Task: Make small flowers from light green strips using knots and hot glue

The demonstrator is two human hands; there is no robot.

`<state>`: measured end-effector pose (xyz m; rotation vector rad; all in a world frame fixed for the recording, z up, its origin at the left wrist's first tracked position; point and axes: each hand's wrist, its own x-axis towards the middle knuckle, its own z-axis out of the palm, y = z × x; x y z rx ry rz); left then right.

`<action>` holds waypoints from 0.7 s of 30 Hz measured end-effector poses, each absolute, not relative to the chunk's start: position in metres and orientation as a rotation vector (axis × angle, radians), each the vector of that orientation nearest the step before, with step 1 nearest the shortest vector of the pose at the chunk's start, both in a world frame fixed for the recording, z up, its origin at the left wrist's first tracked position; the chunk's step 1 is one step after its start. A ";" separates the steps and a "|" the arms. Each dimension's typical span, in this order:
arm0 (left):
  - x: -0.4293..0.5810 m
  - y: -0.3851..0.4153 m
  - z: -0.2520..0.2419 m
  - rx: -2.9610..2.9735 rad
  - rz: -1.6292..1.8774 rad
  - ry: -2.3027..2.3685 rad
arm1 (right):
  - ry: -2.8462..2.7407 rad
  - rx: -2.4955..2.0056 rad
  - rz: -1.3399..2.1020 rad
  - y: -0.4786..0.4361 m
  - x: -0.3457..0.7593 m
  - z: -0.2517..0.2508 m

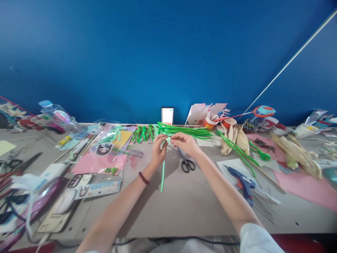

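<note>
Both hands meet above the middle of the grey table. My left hand, with a dark bead bracelet at the wrist, pinches the top of a light green stem that hangs down toward me. My right hand pinches the same stem's curled top from the right. Just behind the hands lies a bundle of green pipe cleaners. Black-handled scissors lie on the table just under my right wrist.
A blue glue gun rests on white paper at the right, near dried corn husks and pink paper. At left lie pink sheets, a plastic bottle and scissors. A blue wall stands behind.
</note>
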<state>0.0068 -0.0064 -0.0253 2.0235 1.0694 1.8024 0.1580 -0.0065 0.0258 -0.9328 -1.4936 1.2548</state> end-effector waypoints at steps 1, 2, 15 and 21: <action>0.006 -0.007 -0.023 2.033 1.812 1.081 | -1.533 -0.946 1.207 -0.008 0.158 0.027; 0.005 -0.008 -0.021 2.048 1.819 1.087 | -1.566 -0.951 1.167 -0.009 0.157 0.029; -0.001 -0.012 0.003 2.442 1.862 1.092 | -1.714 -0.968 0.846 -0.023 0.156 0.045; -0.008 -0.007 0.003 2.614 1.744 1.135 | -1.784 -1.021 0.822 -0.017 0.163 0.041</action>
